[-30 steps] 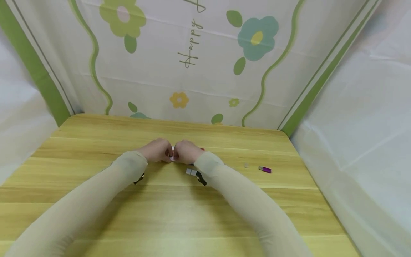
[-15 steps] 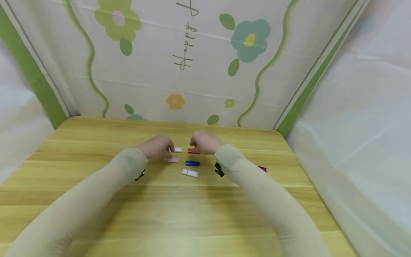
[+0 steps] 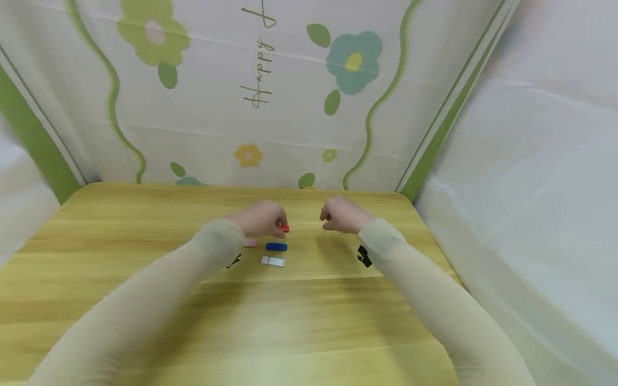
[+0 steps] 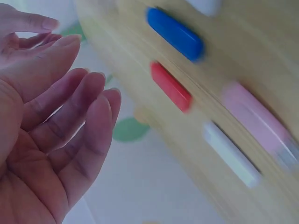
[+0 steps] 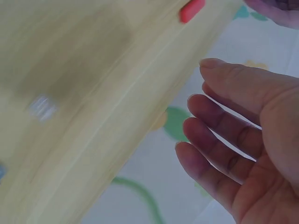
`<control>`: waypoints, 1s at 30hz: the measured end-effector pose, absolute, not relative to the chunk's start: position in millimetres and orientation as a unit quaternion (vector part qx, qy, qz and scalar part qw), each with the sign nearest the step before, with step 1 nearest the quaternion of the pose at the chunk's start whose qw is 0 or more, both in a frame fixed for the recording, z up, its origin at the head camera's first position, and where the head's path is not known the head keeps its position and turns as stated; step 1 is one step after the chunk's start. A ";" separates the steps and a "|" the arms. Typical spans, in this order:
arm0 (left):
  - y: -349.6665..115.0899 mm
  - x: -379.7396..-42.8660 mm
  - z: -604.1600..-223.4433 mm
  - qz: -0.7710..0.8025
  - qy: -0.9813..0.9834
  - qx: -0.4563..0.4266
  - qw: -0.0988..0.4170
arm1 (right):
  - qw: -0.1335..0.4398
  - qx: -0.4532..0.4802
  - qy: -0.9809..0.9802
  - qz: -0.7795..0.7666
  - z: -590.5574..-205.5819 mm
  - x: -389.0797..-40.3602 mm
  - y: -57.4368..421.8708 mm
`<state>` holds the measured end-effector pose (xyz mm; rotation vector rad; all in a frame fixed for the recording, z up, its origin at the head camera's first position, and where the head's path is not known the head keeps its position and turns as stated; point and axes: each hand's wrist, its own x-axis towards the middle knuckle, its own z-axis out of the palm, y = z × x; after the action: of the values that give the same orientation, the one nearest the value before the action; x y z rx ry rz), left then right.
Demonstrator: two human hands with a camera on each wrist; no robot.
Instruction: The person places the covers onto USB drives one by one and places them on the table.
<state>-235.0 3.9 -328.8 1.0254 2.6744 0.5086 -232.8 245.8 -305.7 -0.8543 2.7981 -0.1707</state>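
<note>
My left hand (image 3: 263,219) hovers above the sticks with fingers loosely bent and nothing in its grasp. Under its fingertips in the head view a red USB stick (image 3: 284,228) partly shows. Closer to me lie a blue USB stick (image 3: 277,246), a white capped one (image 3: 273,261) and a pink one (image 3: 249,244) partly covered by the left arm. The left wrist view also has a second white stick (image 4: 232,154) beside the pink stick (image 4: 257,119), whose metal plug shows. Off to the right, my right hand (image 3: 345,214) is raised over the table, fingers relaxed, holding nothing.
A small clear piece (image 5: 43,108) lies on the wooden table (image 3: 299,321), blurred in the right wrist view. A bluish bit (image 5: 2,171) shows at that view's left edge. A flowered curtain (image 3: 212,123) rises behind the table's far edge.
The hands, together over the sticks a second ago, have parted. My right hand moved right; the left shifted slightly right over the red stick. The purple stick is now hidden behind the right arm.
</note>
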 end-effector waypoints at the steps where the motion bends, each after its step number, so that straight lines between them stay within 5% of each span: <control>1: 11.5 -237.0 -330.6 0.172 0.911 0.356 0.117 | 0.106 -0.286 0.951 -0.057 -308.0 -232.6 253.3; 13: 104.1 -240.0 -338.4 0.148 0.895 0.400 0.131 | 0.111 -0.231 0.964 -0.066 -328.2 -223.2 335.6; 30: 174.9 -256.0 -376.3 0.126 0.899 0.402 0.121 | 0.132 -0.187 0.971 -0.072 -360.0 -220.3 385.8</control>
<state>-256.0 174.9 -376.3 1.1732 2.6262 0.3695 -220.3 385.8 -360.0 -0.5417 2.8168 -0.2077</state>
